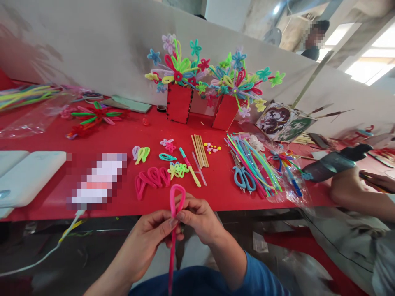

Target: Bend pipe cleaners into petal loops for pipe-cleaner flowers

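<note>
A pink pipe cleaner [173, 257] is bent into an upright loop, its long tail hanging down below the table edge. Both hands pinch it at the base of the loop: my left hand [151, 232] from the left, my right hand [200, 218] from the right, thumbs nearly meeting. Just beyond lie several dark pink pipe cleaner loops [153, 177] in a row. Around them are a teal loop [167, 157], yellow-green loops [142, 154], small flower shapes [178, 169] and a stick wrapped partly in yellow [194, 176].
Two red boxes [179, 103] hold pipe cleaner flowers at the back. Blue-handled scissors [243, 179] lie beside a bundle of pipe cleaners [256, 164]. Wooden sticks [200, 151] and beads [212, 148] are mid-table. A dark bottle [333, 162] stands near another person's arm [352, 191] at right.
</note>
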Available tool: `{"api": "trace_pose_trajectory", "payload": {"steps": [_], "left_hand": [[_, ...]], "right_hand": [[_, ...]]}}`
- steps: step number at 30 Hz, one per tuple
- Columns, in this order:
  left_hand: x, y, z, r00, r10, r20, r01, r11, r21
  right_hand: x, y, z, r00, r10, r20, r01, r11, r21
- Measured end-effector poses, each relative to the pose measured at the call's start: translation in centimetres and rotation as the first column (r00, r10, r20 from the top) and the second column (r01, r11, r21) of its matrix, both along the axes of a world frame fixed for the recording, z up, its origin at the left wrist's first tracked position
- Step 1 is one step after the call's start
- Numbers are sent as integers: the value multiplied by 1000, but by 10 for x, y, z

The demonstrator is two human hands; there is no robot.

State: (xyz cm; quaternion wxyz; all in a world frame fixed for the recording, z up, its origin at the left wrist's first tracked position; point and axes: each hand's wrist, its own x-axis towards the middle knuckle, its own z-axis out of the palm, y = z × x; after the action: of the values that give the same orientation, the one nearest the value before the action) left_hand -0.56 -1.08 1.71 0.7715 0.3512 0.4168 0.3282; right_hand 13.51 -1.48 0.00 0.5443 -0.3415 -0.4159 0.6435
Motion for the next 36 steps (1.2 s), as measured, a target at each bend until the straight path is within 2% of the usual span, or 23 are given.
{"api": "trace_pose_trajectory", "payload": {"steps": [3,6,10,14,20,25,28,30,33,36], "left_hand": [[0,-2,1,999,-27,26,28,999,-23],[-2,-3,1,997,-57,46,58,998,-34],[-5,-3,-1,997,-69,45,69,998,4],[-8,-2,-4,998,-54,-16,56,994,89],[-12,-3,-6,998,-59,-36,64,987,144],[-12,-1,-2,994,-65,-85,79,982,170],[-8,2,-2,999,3,-48,6,983,184],[-6,5,-3,993,115,12,-116,976,183],[-1,7,-4,943,319,90,-331,923,196],[4,7,-5,920,365,146,-389,897,210]], "right_hand": [[2,-2,2,990,108,-88,-111,993,-31],[5,-4,5,980,192,-48,-192,981,1],[5,-6,7,986,161,47,-163,986,34],[1,-7,10,995,91,44,-93,995,39],[-1,-6,13,987,156,35,-158,985,63],[1,-4,14,987,106,124,-121,986,117],[0,-3,15,982,13,190,-48,983,178],[-2,-3,14,976,-77,206,35,979,199],[-6,-3,12,954,-202,220,164,970,179],[-10,-4,12,961,-168,221,149,984,102]]}}
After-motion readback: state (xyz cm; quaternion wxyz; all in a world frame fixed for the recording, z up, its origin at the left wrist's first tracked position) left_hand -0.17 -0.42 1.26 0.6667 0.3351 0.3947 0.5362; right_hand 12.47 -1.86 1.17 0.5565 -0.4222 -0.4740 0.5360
